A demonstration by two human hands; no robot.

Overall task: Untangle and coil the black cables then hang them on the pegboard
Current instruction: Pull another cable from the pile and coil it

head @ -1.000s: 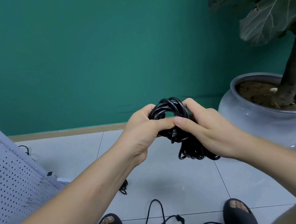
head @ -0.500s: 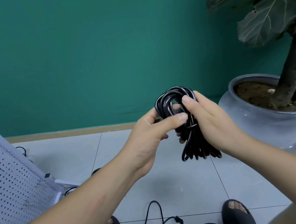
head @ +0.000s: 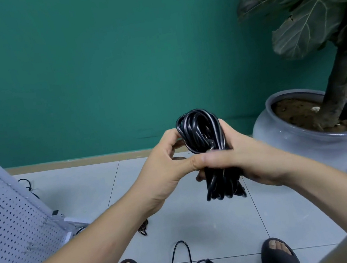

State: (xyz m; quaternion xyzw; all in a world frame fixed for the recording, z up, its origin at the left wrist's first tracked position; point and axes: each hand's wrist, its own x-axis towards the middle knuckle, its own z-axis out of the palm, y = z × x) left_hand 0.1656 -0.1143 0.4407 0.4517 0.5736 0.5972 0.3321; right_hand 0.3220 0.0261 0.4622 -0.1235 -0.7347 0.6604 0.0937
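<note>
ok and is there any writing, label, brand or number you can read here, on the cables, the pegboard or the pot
None: no readable text in this view.
The coiled black cable, pegboard and plant pot show no print.
The small dark piece at the pegboard's foot is too small to tell.

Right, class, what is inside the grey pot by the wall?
Brown soil and the plant's trunk rooted in it. The near rim of the grey pot hides the soil behind it.

A glossy black coiled cable [head: 202, 131] shows pale sheen streaks; plain teal wall [head: 90, 65] far; white metal pegboard [head: 8, 223] left, dotted with regular dark holes; blue-grey glazed pot [head: 305, 147] right.
</note>
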